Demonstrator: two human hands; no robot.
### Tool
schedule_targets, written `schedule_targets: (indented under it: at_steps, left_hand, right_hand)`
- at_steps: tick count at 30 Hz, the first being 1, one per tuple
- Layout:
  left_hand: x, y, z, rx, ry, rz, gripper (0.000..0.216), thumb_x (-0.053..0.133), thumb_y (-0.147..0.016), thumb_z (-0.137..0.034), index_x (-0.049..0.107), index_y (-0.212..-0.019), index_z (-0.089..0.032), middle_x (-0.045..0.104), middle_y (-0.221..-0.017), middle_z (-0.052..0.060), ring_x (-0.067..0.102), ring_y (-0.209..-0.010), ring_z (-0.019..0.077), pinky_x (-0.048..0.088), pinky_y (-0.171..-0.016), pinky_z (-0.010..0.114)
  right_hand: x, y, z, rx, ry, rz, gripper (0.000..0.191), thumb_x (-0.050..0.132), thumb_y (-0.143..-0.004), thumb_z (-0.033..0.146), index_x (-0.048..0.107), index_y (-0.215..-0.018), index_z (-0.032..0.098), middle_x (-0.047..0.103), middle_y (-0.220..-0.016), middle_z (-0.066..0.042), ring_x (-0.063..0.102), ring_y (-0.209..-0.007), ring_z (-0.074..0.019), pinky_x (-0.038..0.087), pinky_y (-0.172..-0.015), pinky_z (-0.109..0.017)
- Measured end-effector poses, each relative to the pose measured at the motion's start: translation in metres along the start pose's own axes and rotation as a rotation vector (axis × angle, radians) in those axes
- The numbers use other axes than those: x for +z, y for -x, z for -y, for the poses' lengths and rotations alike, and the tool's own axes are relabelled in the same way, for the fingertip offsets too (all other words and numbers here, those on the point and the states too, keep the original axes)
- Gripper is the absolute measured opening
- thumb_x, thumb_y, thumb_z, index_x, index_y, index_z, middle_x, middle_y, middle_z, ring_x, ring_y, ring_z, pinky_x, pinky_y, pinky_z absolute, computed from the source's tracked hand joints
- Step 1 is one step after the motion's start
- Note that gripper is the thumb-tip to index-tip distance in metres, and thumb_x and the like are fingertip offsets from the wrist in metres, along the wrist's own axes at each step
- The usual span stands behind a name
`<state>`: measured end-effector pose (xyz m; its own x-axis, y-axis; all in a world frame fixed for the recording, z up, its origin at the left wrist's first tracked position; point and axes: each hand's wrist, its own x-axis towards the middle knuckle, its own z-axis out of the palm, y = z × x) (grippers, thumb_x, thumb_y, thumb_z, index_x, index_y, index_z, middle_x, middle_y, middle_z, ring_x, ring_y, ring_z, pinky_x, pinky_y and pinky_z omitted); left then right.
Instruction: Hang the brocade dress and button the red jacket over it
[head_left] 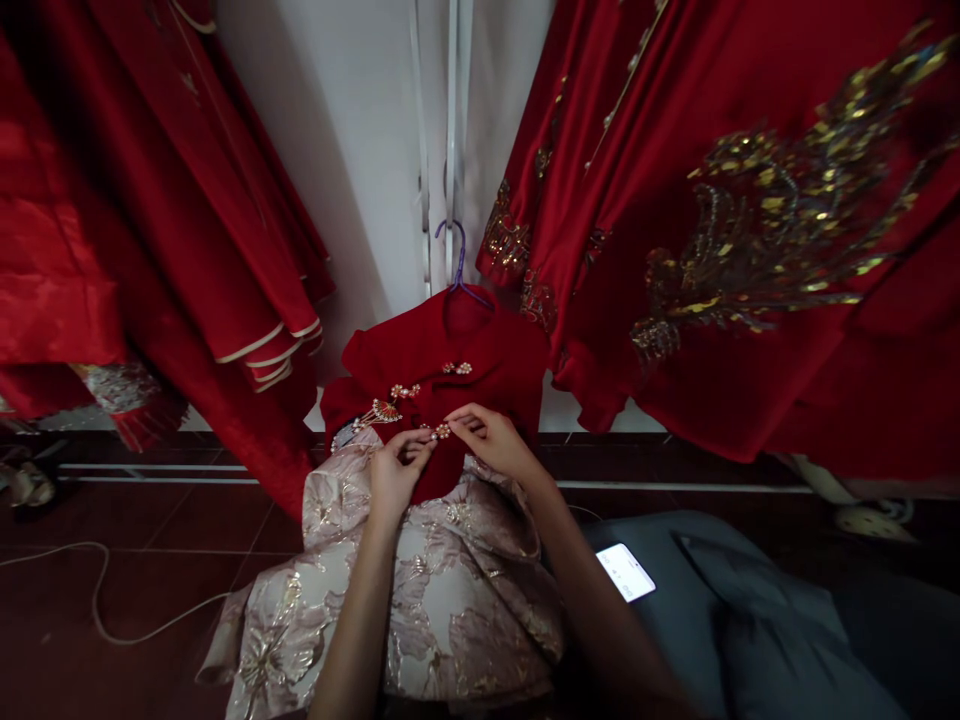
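Note:
A small red jacket (495, 345) hangs on a purple hanger (458, 268) in front of me. At its lower front, my left hand (401, 462) and my right hand (491, 438) meet, each pinching one side of a beaded clasp (441, 431). Whether the clasp's two halves are joined I cannot tell. Higher on the jacket are two more beaded clasps, one near the neck (457, 368) and one to the left (405, 391). A fan-shaped ornament (386, 410) with dangling beads sits left of my hands. Below the jacket spreads a pale floral brocade skirt (427, 570).
Red garments hang at left (187, 200) and right (585, 250), the right one with gold sequin embroidery (787, 210). A lit phone (625, 572) lies on grey-blue fabric (675, 640). A white cable (101, 600) crosses the dark tiled floor. A metal rail (675, 487) runs low behind.

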<state>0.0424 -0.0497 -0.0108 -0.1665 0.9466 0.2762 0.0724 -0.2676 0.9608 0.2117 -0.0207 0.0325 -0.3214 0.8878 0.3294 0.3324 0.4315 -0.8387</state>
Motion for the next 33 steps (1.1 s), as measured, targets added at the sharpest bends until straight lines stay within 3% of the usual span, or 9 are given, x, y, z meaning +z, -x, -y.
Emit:
schedule_targets:
  at_steps: [12,26,30,33]
  left_hand:
    - [-0.005,0.003,0.006,0.055,-0.101,-0.081,0.024,0.069,-0.068,-0.034,0.066,-0.084,-0.017,0.069,-0.081,0.005,0.063,-0.069,0.0128,0.051,-0.064,0.022]
    - [0.005,0.004,0.002,0.066,-0.105,-0.027,0.02,0.065,-0.072,-0.033,0.064,-0.082,-0.016,0.067,-0.076,0.004,0.063,-0.068,0.0118,0.051,-0.065,0.022]
    - [0.005,0.001,-0.004,-0.001,-0.012,0.009,0.02,0.067,-0.07,-0.032,0.065,-0.08,-0.015,0.068,-0.078,0.005,0.063,-0.07,0.0123,0.052,-0.068,0.023]
    - [0.005,-0.012,-0.011,-0.126,0.203,-0.066,0.024,0.066,-0.07,-0.034,0.064,-0.086,-0.015,0.069,-0.082,0.005,0.065,-0.071,0.0129,0.052,-0.072,0.026]
  right_hand:
    - [0.017,-0.005,-0.019,0.078,-0.079,0.085,0.022,0.065,-0.073,0.028,0.066,-0.092,0.016,0.07,-0.085,-0.006,0.065,-0.077,-0.0139,0.051,-0.073,-0.027]
    - [0.009,-0.003,-0.017,0.116,-0.105,0.089,0.022,0.068,-0.069,0.03,0.067,-0.084,0.015,0.071,-0.079,-0.006,0.066,-0.074,-0.0153,0.052,-0.071,-0.028]
    - [0.004,-0.002,-0.016,0.126,-0.147,0.118,0.024,0.069,-0.067,0.031,0.068,-0.085,0.014,0.071,-0.08,-0.006,0.066,-0.075,-0.0163,0.051,-0.073,-0.029]
    - [-0.001,-0.002,-0.012,0.14,-0.176,0.105,0.026,0.069,-0.065,0.03,0.069,-0.085,0.013,0.071,-0.081,-0.007,0.066,-0.076,-0.0172,0.051,-0.073,-0.03]
